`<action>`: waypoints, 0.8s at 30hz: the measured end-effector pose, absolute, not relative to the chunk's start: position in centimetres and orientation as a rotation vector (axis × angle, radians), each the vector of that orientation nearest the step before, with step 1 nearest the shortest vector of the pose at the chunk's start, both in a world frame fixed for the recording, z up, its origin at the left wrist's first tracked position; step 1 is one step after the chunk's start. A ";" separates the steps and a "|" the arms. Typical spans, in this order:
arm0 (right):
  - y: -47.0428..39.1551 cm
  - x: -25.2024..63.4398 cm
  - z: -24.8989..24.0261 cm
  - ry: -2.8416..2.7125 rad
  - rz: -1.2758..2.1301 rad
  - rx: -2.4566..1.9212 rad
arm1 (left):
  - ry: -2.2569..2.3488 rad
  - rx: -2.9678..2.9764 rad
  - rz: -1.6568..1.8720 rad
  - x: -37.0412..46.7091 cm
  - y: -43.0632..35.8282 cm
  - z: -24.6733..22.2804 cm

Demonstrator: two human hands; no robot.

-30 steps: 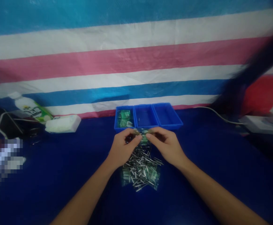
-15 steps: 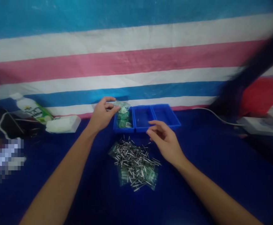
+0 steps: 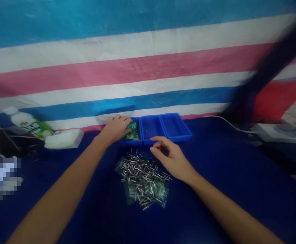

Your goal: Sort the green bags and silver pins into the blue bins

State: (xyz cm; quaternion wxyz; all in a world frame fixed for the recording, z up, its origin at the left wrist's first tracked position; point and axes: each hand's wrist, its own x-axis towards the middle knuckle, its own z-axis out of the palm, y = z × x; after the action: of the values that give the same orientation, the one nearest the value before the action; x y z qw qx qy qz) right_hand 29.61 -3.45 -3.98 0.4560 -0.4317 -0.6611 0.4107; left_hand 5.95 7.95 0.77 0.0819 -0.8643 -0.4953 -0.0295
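My left hand reaches over the left blue bin, its fingers apart on the green packets inside. Just in front of the middle blue bin, my right hand hovers with thumb and fingers apart and nothing between them. One thin metal piece lies in that middle bin. The right blue bin holds nothing visible. On the dark blue table, a heap of thin metal pins covers several clear packets with green and white contents.
A white and green bottle leans at the back left beside a white tissue pack. A white cable runs to a white box at the right. A striped sheet hangs behind the bins.
My left hand has lowered onto the left bin, and the clear packet it held is no longer seen in its fingers. My right hand has shifted slightly left and down.
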 end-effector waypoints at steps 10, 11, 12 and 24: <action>-3.8 29.3 -4.4 -2.004 0.711 -1.103 | -1.587 -2.488 0.015 7.1 4.9 0.5; -3.8 29.3 -4.3 -2.042 0.671 -1.088 | -1.604 -2.473 0.018 7.0 5.0 0.4; -3.8 29.3 -4.2 -2.079 0.639 -1.078 | -1.620 -2.457 0.017 7.0 5.1 0.4; -4.2 29.1 -4.4 -2.207 0.658 -1.077 | -1.645 -2.381 0.039 7.0 6.3 -0.1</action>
State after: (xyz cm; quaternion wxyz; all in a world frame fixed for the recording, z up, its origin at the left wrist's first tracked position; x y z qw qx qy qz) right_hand 29.06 -4.16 -4.37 0.2952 -0.4047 -0.8294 0.2474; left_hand 7.02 6.34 -0.12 0.1234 -0.8164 -0.5640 0.0134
